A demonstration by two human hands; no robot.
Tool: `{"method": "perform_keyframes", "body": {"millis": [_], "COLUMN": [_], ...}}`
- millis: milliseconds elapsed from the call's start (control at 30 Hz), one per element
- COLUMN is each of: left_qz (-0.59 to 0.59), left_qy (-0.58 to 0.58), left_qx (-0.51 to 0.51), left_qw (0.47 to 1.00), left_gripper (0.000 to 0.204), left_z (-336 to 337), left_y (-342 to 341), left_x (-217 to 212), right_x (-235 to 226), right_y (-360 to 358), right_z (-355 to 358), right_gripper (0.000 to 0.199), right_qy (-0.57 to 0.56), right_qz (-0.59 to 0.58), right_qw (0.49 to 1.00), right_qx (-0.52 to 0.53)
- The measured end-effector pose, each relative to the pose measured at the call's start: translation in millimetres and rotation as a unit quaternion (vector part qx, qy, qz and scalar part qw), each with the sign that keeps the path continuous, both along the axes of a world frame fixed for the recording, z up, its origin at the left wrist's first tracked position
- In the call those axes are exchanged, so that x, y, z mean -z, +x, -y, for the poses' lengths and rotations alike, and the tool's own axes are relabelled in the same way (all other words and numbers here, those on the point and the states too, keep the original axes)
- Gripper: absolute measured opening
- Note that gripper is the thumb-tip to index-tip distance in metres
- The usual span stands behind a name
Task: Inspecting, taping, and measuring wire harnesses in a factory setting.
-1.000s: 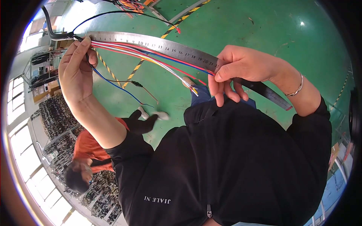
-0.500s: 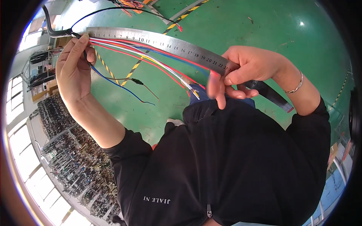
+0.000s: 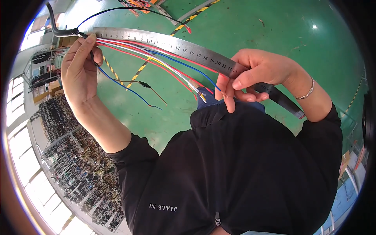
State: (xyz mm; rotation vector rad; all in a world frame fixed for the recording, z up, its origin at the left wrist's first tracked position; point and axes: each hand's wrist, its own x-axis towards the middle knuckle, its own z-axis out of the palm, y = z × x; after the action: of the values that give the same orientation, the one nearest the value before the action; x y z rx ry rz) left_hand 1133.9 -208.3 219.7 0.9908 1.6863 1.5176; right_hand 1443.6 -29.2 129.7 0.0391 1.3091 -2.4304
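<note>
My left hand [image 3: 80,68] is closed, thumb and fingers pinching the end of a black sheathed cable [image 3: 64,33] where its wires fan out, against the low end of a steel ruler [image 3: 176,45]. Several red wires [image 3: 154,60], white wires [image 3: 172,68] and a blue wire [image 3: 194,64] run rightward below the ruler. My right hand [image 3: 258,74] is closed round the ruler's other part, thumb on its face, lower fingers loosely bent. Bare strands at the blue wire's tip lie by those fingers. A second blue wire [image 3: 125,90] and a thin brown lead with a dark lump [image 3: 145,84] hang below my left hand.
A black wire [image 3: 129,8] arcs above the ruler to a red tip. The green floor [image 3: 243,23] carries yellow-black striped tape [image 3: 197,15]. Bundled cables [image 3: 82,164] hang densely at left. Orange wires [image 3: 133,11] lie at the far edge.
My left hand, with the cable and ruler end, has shifted slightly right. The blue wire, smeared by my right fingers before, now curves clearly downward, and those fingers are sharp.
</note>
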Motion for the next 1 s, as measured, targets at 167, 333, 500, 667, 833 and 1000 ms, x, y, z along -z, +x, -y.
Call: {"method": "perform_keyframes", "body": {"millis": [167, 333, 500, 667, 833, 1000], "left_qz": [-0.007, 0.072, 0.103, 0.158, 0.203, 0.241], "left_qy": [0.017, 0.046, 0.073, 0.083, 0.094, 0.115], "left_qx": [-0.011, -0.085, -0.107, -0.075, -0.077, -0.114], "left_qw": [1.000, 0.993, 0.986, 0.981, 0.972, 0.957], "left_gripper": [0.015, 0.019, 0.022, 0.025, 0.028, 0.023], "left_z": [2, 1, 16, 8, 5, 3], "left_y": [2, 17, 5, -6, -2, -3], "left_x": [4, 13, 12, 20, 32, 41], "right_x": [-2, 9, 15, 14, 5, -21], "right_y": [-4, -3, -3, 0, 0, -2], "right_z": [7, 18, 18, 5, -1, 16], "right_gripper": [0.022, 0.017, 0.010, 0.007, 0.010, 0.015], "right_qy": [0.044, 0.055, 0.006, -0.037, -0.001, 0.176], "right_qz": [0.077, 0.071, 0.081, 0.041, -0.030, -0.040], "right_qw": [0.996, 0.994, 0.983, 0.977, 0.964, 0.915], "right_qx": [0.027, 0.063, 0.164, 0.204, 0.265, 0.362]}}
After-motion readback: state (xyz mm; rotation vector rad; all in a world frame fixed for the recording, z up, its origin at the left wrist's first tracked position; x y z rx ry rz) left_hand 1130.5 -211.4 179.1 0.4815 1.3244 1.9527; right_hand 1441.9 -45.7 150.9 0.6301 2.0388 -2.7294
